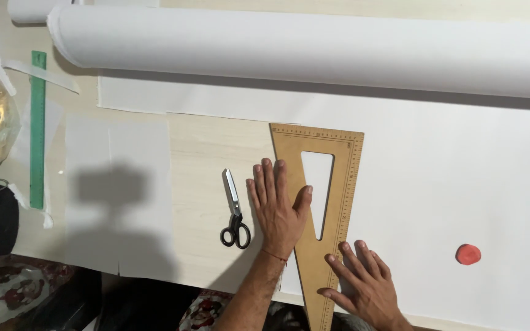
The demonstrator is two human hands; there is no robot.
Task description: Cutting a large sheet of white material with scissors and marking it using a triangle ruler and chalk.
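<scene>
Right hand (363,283) nearest camera, flat, fingers spread, fingertips pressing lower edge of wooden triangle ruler (340,184); grips nothing. Left hand (277,208) flat on ruler's left side, fingers together, thumb out toward cut-out; also grips nothing. Ruler lies on white fabric (449,178), point toward camera. Black-handled scissors (234,211) closed on wooden table (207,159), just left of left hand. Red chalk (468,254) well right. Fabric roll (314,49) across top. Green ruler (37,129) far left.

Tan wooden triangular set square (343,184) lies flat on white fabric (449,184).
</scene>
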